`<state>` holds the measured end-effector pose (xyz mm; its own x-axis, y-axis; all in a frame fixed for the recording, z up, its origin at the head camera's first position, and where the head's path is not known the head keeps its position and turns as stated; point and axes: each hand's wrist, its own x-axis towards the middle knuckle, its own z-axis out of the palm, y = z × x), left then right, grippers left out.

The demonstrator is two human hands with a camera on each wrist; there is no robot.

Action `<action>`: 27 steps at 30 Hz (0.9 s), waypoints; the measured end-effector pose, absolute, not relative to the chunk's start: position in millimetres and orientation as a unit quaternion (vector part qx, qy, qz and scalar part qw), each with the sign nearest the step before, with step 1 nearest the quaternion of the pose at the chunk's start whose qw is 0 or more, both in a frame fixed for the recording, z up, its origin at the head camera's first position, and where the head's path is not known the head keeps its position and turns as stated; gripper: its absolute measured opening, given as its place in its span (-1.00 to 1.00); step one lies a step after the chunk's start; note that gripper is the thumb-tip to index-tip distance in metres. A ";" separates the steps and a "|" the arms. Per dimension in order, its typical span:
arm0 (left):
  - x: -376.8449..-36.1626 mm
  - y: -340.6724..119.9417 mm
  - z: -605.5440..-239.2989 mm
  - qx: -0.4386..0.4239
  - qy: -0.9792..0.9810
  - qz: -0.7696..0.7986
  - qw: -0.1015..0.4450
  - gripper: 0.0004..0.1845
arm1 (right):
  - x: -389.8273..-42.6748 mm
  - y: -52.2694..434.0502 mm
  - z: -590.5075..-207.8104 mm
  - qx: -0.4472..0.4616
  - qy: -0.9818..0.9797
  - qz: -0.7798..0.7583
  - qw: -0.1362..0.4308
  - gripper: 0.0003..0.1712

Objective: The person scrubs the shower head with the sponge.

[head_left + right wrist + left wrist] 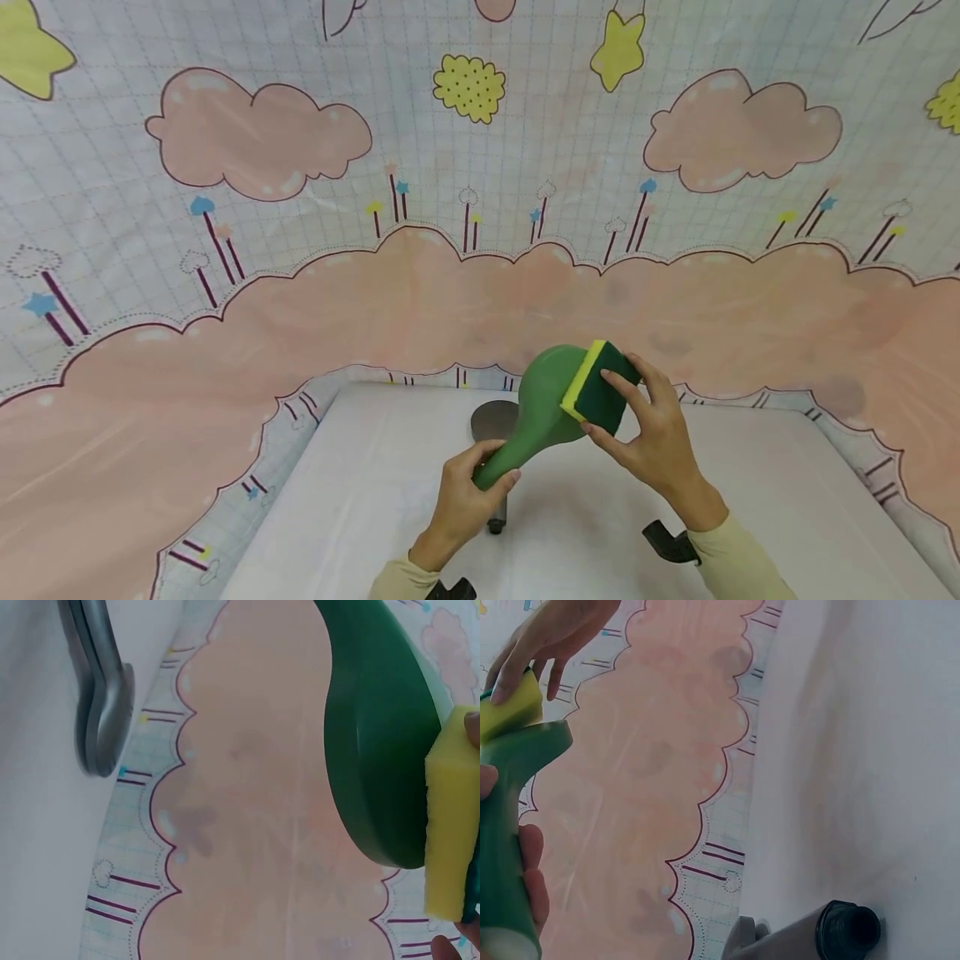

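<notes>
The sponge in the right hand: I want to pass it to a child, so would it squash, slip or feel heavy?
The sponge shows a yellow foam layer under a dark green scouring face, so it probably gives under pressure. The right hand holds it with just fingertips against the green paddle, suggesting it is light. The rough-looking green face likely grips rather than slips.

From my remote seat, the place looked like a staged recording corner rather than a lived-in room. A cartoon backdrop (480, 275) of pink clouds, yellow stars and grid lines hung behind and wrapped round a plain white desk (750, 500). I saw no walls, windows or household furniture.
</notes>
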<state>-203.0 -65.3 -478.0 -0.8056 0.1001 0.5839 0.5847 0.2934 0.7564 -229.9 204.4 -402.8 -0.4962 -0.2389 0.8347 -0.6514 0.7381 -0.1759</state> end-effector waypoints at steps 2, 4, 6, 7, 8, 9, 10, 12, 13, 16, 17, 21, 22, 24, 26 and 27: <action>-203.0 -66.0 -475.1 -0.212 -0.769 -0.566 0.209 -0.62 | -230.7 203.2 -401.0 0.263 -0.830 0.248 0.425 -0.10; -202.1 -66.5 -473.4 -0.202 -0.767 -0.576 0.197 -0.63 | -230.1 202.1 -400.2 0.258 -0.832 0.252 0.422 -0.09; -201.2 -67.0 -472.7 -0.193 -0.768 -0.583 0.181 -0.64 | -229.7 201.6 -400.5 0.255 -0.834 0.254 0.419 -0.08; -201.1 -67.2 -472.8 -0.189 -0.770 -0.585 0.171 -0.64 | -229.7 201.5 -400.8 0.253 -0.835 0.255 0.418 -0.08; -201.2 -67.3 -473.1 -0.187 -0.771 -0.587 0.159 -0.64 | -230.1 201.5 -401.2 0.251 -0.835 0.255 0.417 -0.08; -201.6 -67.5 -473.6 -0.186 -0.772 -0.589 0.148 -0.64 | -230.3 201.5 -401.5 0.250 -0.837 0.255 0.416 -0.09; -202.4 -67.7 -474.2 -0.187 -0.774 -0.589 0.139 -0.64 | -231.0 201.7 -401.8 0.249 -0.837 0.255 0.415 -0.10; -204.5 -67.9 -475.3 -0.189 -0.777 -0.588 0.124 -0.61 | -232.5 202.1 -402.2 0.247 -0.839 0.255 0.413 -0.10; -205.1 -67.9 -476.1 -0.193 -0.779 -0.584 0.120 -0.59 | -232.7 202.4 -402.7 0.246 -0.839 0.255 0.413 -0.11; -206.6 -67.5 -477.4 -0.197 -0.786 -0.576 0.112 -0.55 | -233.4 203.0 -404.5 0.243 -0.840 0.257 0.412 -0.11; -206.8 -67.4 -477.6 -0.197 -0.786 -0.575 0.109 -0.54 | -233.5 203.0 -405.1 0.244 -0.839 0.257 0.413 -0.11; -207.7 -67.3 -479.0 -0.199 -0.784 -0.582 0.088 -0.55 | -235.3 203.5 -407.5 0.254 -0.831 0.259 0.422 -0.13; -207.7 -67.3 -479.5 -0.200 -0.783 -0.583 0.083 -0.55 | -235.5 203.6 -407.7 0.256 -0.830 0.259 0.423 -0.14; -207.9 -67.5 -480.6 -0.207 -0.784 -0.581 0.075 -0.56 | -235.5 203.8 -408.2 0.258 -0.830 0.259 0.422 -0.14; -207.6 -67.9 -481.4 -0.212 -0.781 -0.583 0.065 -0.57 | -234.7 204.0 -408.8 0.256 -0.833 0.260 0.416 -0.14; -207.3 -68.2 -481.7 -0.214 -0.778 -0.588 0.057 -0.57 | -234.1 204.1 -409.3 0.255 -0.835 0.261 0.411 -0.13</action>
<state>-207.3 -68.2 -481.7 -0.9016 0.2659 0.3413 0.4008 0.2163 0.8902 -234.1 204.1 -409.3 -0.5320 -0.2109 0.8201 -0.6400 0.7343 -0.2263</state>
